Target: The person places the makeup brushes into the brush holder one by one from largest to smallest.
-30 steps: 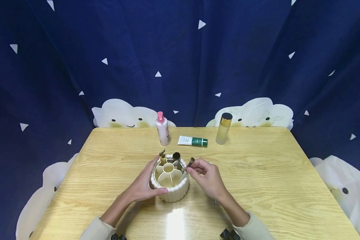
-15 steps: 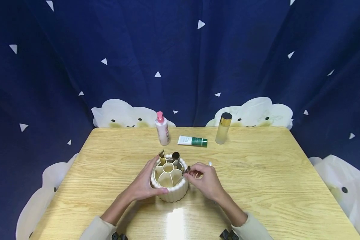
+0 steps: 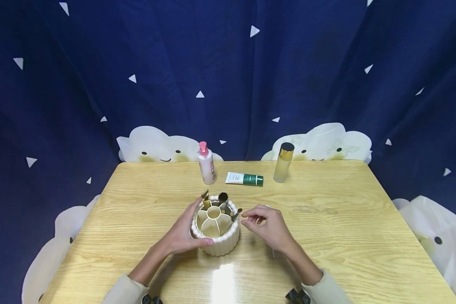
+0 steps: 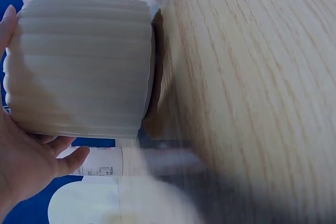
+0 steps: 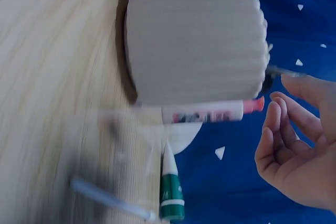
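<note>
A round cream organizer point(image 3: 221, 245) with a fluted wall and beaded rim stands on the table, its inside split into compartments around a central ring. My left hand point(image 3: 183, 234) grips it from the left, thumb at the front near the rim. In its compartments stand a gold-coloured item point(image 3: 206, 202), a dark-tipped makeup brush point(image 3: 223, 197) and a slim dark brush point(image 3: 237, 215) leaning on the right rim. My right hand point(image 3: 267, 226) is just right of that slim brush, fingers loosely bent and holding nothing. In the right wrist view the right hand point(image 5: 304, 150) is apart from the organizer point(image 5: 194, 43).
Behind the organizer stand a white bottle with a pink top point(image 3: 206, 166) and a frosted bottle with a gold-and-black cap point(image 3: 283, 164). A white-and-green tube point(image 3: 245, 178) lies between them. A thin pale stick point(image 5: 113, 200) lies by the right forearm.
My right hand lowered the slim dark brush into the organizer's right side, then let go and drew back slightly right. The left hand stays on the organizer.
</note>
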`<state>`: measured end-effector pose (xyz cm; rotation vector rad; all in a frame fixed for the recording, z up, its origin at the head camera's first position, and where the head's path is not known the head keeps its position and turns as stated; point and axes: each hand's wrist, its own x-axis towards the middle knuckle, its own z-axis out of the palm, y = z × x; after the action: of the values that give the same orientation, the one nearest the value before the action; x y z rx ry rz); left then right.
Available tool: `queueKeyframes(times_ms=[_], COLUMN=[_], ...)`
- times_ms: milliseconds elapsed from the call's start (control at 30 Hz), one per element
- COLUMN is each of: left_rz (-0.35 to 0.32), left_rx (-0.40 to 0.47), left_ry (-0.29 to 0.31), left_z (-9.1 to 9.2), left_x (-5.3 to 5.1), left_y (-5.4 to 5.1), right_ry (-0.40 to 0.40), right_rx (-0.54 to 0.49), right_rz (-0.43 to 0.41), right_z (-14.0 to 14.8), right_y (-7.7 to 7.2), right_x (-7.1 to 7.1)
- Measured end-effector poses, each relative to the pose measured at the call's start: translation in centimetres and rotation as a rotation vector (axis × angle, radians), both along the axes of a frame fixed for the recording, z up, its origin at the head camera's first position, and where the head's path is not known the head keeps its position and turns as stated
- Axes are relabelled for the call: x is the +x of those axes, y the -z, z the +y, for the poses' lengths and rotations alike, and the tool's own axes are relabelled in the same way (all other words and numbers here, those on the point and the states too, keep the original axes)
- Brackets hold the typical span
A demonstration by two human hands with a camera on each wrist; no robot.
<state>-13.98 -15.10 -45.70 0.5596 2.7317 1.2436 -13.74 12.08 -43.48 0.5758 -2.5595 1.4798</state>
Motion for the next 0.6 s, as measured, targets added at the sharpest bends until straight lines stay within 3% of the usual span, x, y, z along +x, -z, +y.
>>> queueKeyframes(times_ms=[133,333,600], left_rz=[-0.005,-0.010,-0.018], left_rx=[0.010,0.028,0.030], left_ry=[0.000,0.005,0.007], left_z=[0.0,0.0,0.0], left_x=[-0.1,-0.3,-0.3], left_y=[0.0,0.1,0.1], right_ry=[0.031,0.130,0.163], right_rx=[0.048,0.145,0.193], right_rz=[-0.025,-0.085,-0.325], right_z=[1.6,4.4,6.4], right_y=[0.3,1.6,4.1], right_x=[-1.0,-3.5,-5.3])
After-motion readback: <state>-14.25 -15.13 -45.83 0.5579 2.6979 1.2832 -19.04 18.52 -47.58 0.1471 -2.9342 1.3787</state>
